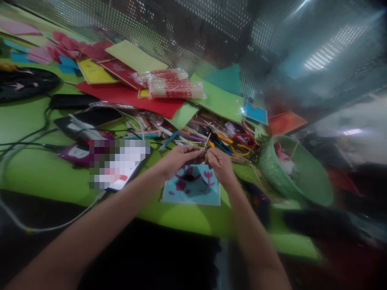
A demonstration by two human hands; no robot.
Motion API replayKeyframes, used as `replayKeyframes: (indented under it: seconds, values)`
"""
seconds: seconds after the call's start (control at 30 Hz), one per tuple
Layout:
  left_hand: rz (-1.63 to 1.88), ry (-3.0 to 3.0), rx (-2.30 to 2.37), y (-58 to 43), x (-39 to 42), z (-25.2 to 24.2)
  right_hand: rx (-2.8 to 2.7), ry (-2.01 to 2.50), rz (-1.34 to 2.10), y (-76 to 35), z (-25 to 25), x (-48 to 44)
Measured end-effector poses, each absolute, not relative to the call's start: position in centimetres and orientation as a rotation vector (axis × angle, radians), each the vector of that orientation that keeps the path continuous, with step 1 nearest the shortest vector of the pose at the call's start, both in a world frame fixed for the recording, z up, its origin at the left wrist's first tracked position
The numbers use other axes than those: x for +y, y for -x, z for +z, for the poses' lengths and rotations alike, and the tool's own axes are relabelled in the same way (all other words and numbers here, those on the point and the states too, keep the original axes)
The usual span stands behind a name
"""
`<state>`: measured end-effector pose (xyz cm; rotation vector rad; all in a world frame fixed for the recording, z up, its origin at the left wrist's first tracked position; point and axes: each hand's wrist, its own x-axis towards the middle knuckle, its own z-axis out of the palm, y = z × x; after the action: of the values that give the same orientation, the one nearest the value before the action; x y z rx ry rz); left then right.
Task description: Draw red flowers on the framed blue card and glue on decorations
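My left hand [184, 157] and my right hand [219, 162] meet above a blue card [193, 196]. The fingers of both are closed in a pinch around a thin pale stick [207, 139], whose upper end points up between them. Its lower part is hidden by my fingers. Magenta flower and leaf shapes decorate the card, and a pale border runs along its edges. A dark patch shows on the card below my hands; I cannot tell if it is shadow. The hands are a little blurred.
Left of the card lies a phone [128, 165] with a cable. Behind are scissors [245, 141], pens, loose sticks, coloured paper [133, 98] and wrapped stick bundles [177, 88]. A green basket [266, 167] stands at right. The green table's [142, 205] front edge is close to me.
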<state>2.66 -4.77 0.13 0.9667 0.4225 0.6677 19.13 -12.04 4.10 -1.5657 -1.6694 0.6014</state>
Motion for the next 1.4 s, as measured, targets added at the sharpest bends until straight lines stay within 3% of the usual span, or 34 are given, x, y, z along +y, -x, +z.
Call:
replayKeyframes:
  seconds: [1.07, 1.4]
  values:
    - [0.813, -1.13, 0.497, -3.0, -4.9, -0.1, -1.941, 1.757, 0.032, -18.4, 2.8, -12.0]
    - [0.813, -1.142, 0.481, -3.1, -5.0, -0.1, -1.768, 1.667, 0.355, -18.8, 3.6, -12.4]
